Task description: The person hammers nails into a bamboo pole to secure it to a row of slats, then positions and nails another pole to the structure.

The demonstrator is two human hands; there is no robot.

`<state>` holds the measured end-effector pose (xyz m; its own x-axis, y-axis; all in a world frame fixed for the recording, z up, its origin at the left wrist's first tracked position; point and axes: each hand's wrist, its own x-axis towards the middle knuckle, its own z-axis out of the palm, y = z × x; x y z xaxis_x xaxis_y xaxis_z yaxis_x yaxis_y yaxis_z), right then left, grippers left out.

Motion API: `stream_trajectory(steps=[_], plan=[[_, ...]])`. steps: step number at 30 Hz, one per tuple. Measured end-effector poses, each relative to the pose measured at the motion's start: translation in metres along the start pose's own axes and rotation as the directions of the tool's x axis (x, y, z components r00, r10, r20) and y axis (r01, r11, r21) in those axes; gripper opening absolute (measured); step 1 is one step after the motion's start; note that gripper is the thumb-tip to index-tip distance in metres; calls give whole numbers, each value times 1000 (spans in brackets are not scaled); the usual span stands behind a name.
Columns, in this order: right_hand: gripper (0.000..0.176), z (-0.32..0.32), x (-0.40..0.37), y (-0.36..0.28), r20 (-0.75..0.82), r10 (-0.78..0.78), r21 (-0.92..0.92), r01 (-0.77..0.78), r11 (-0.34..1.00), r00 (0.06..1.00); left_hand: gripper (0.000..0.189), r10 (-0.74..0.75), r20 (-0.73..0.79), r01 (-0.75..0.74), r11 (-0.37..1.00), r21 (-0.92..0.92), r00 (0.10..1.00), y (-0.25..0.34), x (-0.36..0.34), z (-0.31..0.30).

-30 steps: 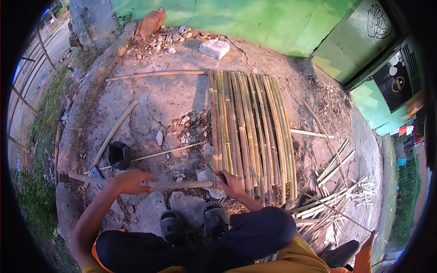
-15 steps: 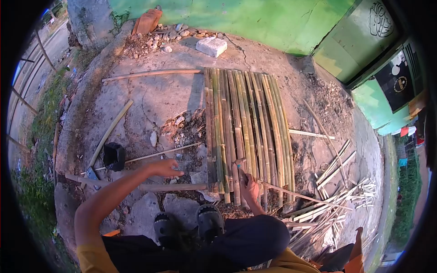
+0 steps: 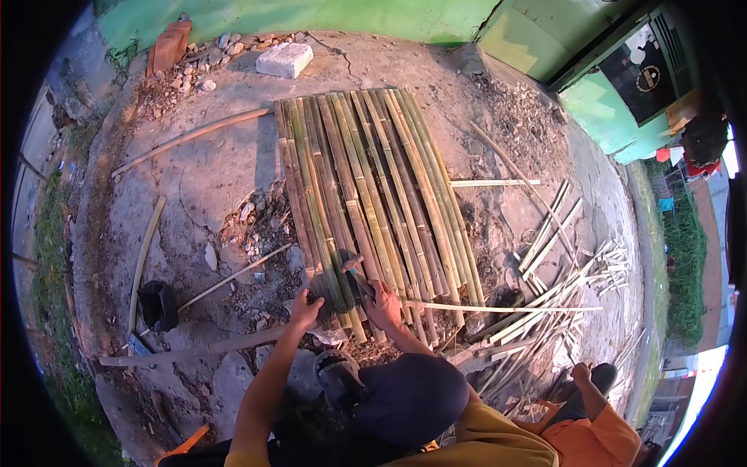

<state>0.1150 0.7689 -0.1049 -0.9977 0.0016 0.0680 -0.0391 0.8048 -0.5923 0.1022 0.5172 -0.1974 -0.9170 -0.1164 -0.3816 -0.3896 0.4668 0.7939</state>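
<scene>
Bamboo slats (image 3: 366, 194) lie side by side as a panel on crosswise poles. My right hand (image 3: 383, 306) is closed round a hammer (image 3: 352, 265) over the slats' near ends, its head pointing away from me. At the near left corner of the panel my left hand (image 3: 306, 309) has its fingers drawn together against the end of the outermost slat. Whatever sits between those fingers is too small and dark to make out. A bamboo pole (image 3: 194, 352) runs out leftward from below the panel's near edge.
A black bucket (image 3: 158, 306) stands at the left beside a bamboo strip (image 3: 146, 253). Loose split strips (image 3: 537, 335) are heaped at the right. Another person in an orange sleeve (image 3: 607, 436) sits at lower right. A white block (image 3: 285, 60) lies near the green wall (image 3: 373, 19).
My left hand has moved right, from beside the panel to the end of its leftmost slat. My right hand still holds the hammer. The view has shifted right, and more of the other person shows.
</scene>
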Motion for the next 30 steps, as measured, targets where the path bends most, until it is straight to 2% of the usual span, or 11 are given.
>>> stream_trajectory(steps=[2,6,8,10,11,12,14,16,21,23,30], plan=[[31,-15,2,-2,-15,-77,-38,77,996,997,56,-48,224,104,964,-243,973,-19,8,0],[18,-80,2,53,-340,108,-158,-170,973,934,49,-73,210,141,933,-331,975,-7,-7,-22],[26,-103,-21,126,-523,426,52,-472,880,738,43,-72,250,183,872,-454,965,-7,-9,-31],[52,-117,-48,181,-565,760,498,-601,625,322,41,-58,273,199,828,-525,960,0,-15,-44],[62,-125,-57,212,-358,931,687,-655,315,72,40,-47,298,222,776,-590,953,3,-17,-48],[61,-123,-74,236,-206,978,826,-530,191,32,40,-42,300,219,777,-590,953,6,-20,-49],[59,-125,-80,228,-39,999,922,-384,45,22,40,-38,292,207,790,-577,956,9,-24,-53],[55,-100,-82,269,122,976,984,-152,-94,181,40,-25,303,199,803,-561,953,13,-31,-57],[44,-97,-55,275,35,977,997,-77,-19,210,39,29,276,120,853,-508,961,12,-37,-69],[40,-102,-30,241,-447,885,887,199,417,134,40,69,219,30,907,-420,973,19,-39,-74],[37,-143,14,57,-587,774,774,-116,623,237,41,336,72,-278,866,-415,939,78,-45,-70]])
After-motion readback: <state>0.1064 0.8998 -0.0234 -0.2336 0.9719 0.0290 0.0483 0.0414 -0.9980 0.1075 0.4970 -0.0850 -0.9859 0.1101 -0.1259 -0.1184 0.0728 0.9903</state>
